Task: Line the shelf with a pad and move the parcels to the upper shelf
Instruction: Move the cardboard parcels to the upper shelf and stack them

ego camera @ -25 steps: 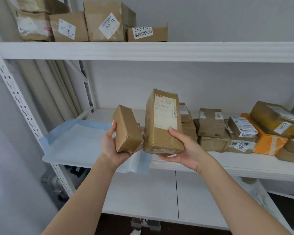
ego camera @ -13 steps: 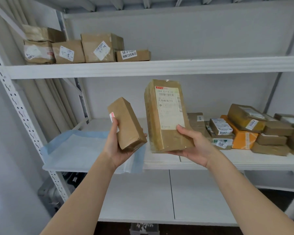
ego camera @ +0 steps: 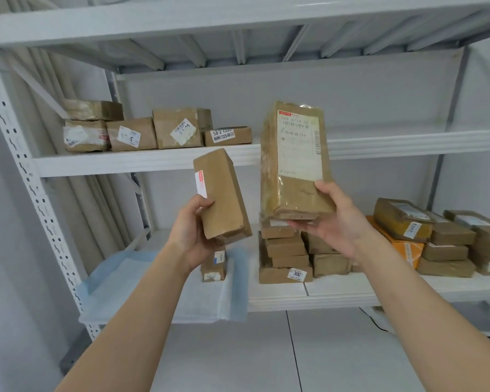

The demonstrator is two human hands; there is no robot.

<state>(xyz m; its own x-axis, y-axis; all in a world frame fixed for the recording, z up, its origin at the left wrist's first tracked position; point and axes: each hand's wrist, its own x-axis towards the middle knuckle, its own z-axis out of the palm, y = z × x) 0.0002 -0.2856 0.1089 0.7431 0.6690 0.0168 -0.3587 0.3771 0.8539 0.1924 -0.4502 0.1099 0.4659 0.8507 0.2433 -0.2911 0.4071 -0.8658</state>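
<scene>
My left hand [ego camera: 191, 236] grips a small brown parcel [ego camera: 222, 198] held upright in front of the shelves. My right hand [ego camera: 333, 219] holds a taller brown parcel [ego camera: 294, 162] with a white label from below; its top reaches above the upper shelf edge [ego camera: 125, 162]. A blue-edged white pad [ego camera: 159, 292] lies on the left part of the middle shelf [ego camera: 351, 295], with one small parcel [ego camera: 214, 264] standing on it. Several brown parcels [ego camera: 287, 256] are stacked on the middle shelf to the right. Several parcels [ego camera: 130, 134] stand on the upper shelf's left part.
An orange parcel [ego camera: 405, 247] lies among more boxes at the middle shelf's right end. A white perforated upright post [ego camera: 26, 176] runs down the left side. Beige curtain folds [ego camera: 96, 210] hang behind the rack. The upper shelf's right stretch [ego camera: 408, 142] shows bare board.
Both hands have lifted their parcels higher, toward the upper shelf level. The view has tilted up, showing the top shelf's underside.
</scene>
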